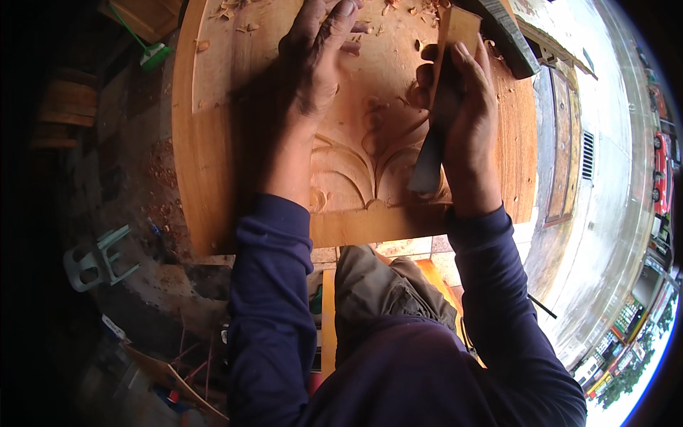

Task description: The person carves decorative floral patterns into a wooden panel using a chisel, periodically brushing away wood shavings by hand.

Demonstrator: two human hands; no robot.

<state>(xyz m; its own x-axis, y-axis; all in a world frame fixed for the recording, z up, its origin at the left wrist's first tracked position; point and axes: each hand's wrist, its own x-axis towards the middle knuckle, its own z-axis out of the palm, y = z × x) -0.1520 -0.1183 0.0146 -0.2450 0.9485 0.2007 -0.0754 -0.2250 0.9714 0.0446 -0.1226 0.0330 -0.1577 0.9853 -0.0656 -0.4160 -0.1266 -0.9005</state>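
Observation:
A carved wooden panel [340,178] lies before me, with curved leaf and stem shapes cut into its recessed middle and a raised border around it. Over its far part is my left hand [320,50], fingers apart and partly cut off by the upper edge; I see nothing held in it. My right hand [473,107] is closed around a long flat wooden bar [459,28], tan at the far end and dark in shadow at the near end. The bar slants over the carved right side of the panel.
Wood shavings [245,27] lie on the panel. A dark weathered beam [509,39] sits at its far right. On the floor to the left are a pale plastic chair [103,260] and a green broom [153,53]. A street with a red car [662,174] shows at right.

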